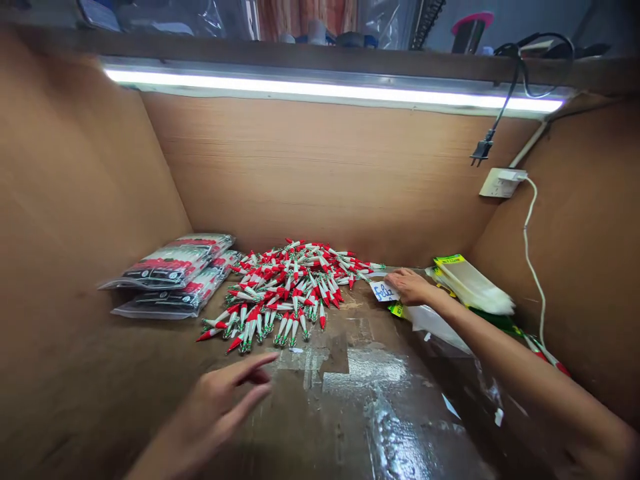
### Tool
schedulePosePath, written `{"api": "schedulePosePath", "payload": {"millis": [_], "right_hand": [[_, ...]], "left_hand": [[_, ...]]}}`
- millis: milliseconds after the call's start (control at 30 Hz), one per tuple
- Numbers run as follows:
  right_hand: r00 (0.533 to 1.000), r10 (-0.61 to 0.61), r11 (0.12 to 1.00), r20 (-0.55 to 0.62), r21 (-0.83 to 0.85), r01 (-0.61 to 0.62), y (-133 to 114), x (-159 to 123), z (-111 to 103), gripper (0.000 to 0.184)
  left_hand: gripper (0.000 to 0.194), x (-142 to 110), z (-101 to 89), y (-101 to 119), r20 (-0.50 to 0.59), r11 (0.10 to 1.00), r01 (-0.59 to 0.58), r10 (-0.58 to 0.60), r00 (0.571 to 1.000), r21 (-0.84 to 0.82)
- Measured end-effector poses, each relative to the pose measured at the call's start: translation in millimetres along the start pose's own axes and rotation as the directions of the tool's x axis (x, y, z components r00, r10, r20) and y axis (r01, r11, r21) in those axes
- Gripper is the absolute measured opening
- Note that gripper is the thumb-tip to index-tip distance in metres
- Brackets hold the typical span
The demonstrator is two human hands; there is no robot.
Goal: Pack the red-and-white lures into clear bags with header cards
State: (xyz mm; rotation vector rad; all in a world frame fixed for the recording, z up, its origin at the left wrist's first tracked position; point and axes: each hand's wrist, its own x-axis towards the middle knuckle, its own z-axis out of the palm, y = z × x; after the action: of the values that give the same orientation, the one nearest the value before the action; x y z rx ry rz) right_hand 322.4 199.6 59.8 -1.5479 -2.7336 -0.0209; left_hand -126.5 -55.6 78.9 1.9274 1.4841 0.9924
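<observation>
A heap of red-and-white squid jigs [295, 287] with green hooked ends lies mid-table. In front of it my left hand [230, 403] hovers, slightly blurred. Its index finger and thumb are apart, with nothing between them. To the right of the jigs, my right hand [411, 288] has its fingers closed at the edge of a small white card [384, 291] with blue handwriting. Its fingertips are partly hidden. Beneath that forearm lies a clear plastic bag [436, 327] with a yellow-green top.
Filled plastic packs [170, 270] are stacked at the left wall. A pile of clear bags with a yellow header [475, 287] lies at right. A black plug [483, 148] dangles from the shelf; a white cable [529, 247] runs down from the socket [501, 183]. Paper scraps dot the taped tabletop.
</observation>
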Motion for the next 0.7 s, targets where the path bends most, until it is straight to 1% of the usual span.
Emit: {"api": "schedulePosePath", "payload": {"millis": [33,100,133,167,200,233,267,300,333,367,400,433,467,500,567,633,700], "right_hand": [[1.000,-0.001,1.000,-0.010,0.014,0.002,-8.0,-1.6,-3.9,0.062],[0.999,-0.003,0.992,-0.053,0.123,0.009,-33.3,-8.3,-6.5,0.075],[0.996,0.005,0.972,-0.090,0.236,0.017,-50.3,-12.9,-4.7,0.084],[0.992,0.002,0.922,-0.125,0.384,0.047,-69.3,-17.7,-1.0,0.092],[0.986,0.025,0.848,-0.164,0.526,0.066,-88.9,-22.1,4.2,0.096],[0.990,0.024,0.763,-0.142,0.643,0.074,-107.5,-25.6,10.3,0.096],[0.997,-0.023,0.685,-0.078,0.725,0.072,-123.6,-27.5,16.5,0.093],[0.997,-0.064,0.635,-0.043,0.769,0.074,-135.6,-27.4,22.2,0.086],[0.998,-0.050,0.636,-0.036,0.769,0.059,-142.4,-25.0,26.6,0.077],[0.999,0.000,0.675,-0.037,0.737,0.027,-143.6,-20.2,29.5,0.066],[0.995,0.080,0.728,-0.055,0.685,-0.020,-139.3,-13.2,30.8,0.055],[0.981,0.176,0.779,-0.082,0.620,-0.088,-130.1,-4.4,30.7,0.047],[0.959,0.263,0.810,-0.103,0.563,-0.162,-117.0,5.6,29.6,0.041],[0.938,0.328,0.818,-0.112,0.531,-0.223,-101.5,16.2,28.0,0.038],[0.899,0.424,0.812,-0.108,0.486,-0.324,-69.0,37.1,24.7,0.034],[0.877,0.473,0.803,-0.083,0.450,-0.391,-42.2,55.8,21.8,0.029],[0.871,0.487,0.805,-0.065,0.420,-0.419,-25.7,72.4,18.5,0.028]], "left_hand": [[0.044,17.0,18.0,1.0,0.125,0.999,-0.050,0.048,0.991,0.012],[0.065,47.9,60.4,5.5,0.156,0.995,-0.097,0.099,0.983,-0.025],[0.076,60.4,81.8,7.7,0.170,0.995,-0.089,0.097,0.981,-0.054],[0.086,70.7,101.4,9.2,0.165,0.993,-0.065,0.080,0.983,-0.095],[0.096,78.8,118.3,9.3,0.160,0.988,-0.046,0.070,0.985,-0.150],[0.104,85.2,131.7,7.7,0.143,0.974,-0.019,0.052,0.988,-0.224],[0.107,90.4,141.4,4.3,0.147,0.948,0.031,0.017,0.989,-0.317],[0.108,94.6,147.5,-0.6,0.173,0.904,0.110,-0.041,0.984,-0.414],[0.109,98.0,150.2,-6.6,0.208,0.846,0.202,-0.110,0.972,-0.493],[0.109,100.7,150.0,-13.1,0.245,0.787,0.285,-0.176,0.954,-0.547],[0.109,102.8,147.5,-19.5,0.272,0.739,0.346,-0.226,0.936,-0.578],[0.108,104.3,143.1,-25.3,0.291,0.714,0.378,-0.249,0.924,-0.589],[0.105,105.2,137.5,-30.1,0.314,0.711,0.388,-0.242,0.918,-0.586],[0.100,105.7,131.0,-34.0,0.348,0.725,0.384,-0.209,0.914,-0.572],[0.088,105.9,116.9,-39.0,0.431,0.792,0.345,-0.116,0.895,-0.503],[0.076,105.5,103.6,-41.6,0.472,0.884,0.267,-0.061,0.880,-0.383],[0.067,104.6,93.4,-42.4,0.469,0.958,0.171,-0.044,0.882,-0.232]]}}
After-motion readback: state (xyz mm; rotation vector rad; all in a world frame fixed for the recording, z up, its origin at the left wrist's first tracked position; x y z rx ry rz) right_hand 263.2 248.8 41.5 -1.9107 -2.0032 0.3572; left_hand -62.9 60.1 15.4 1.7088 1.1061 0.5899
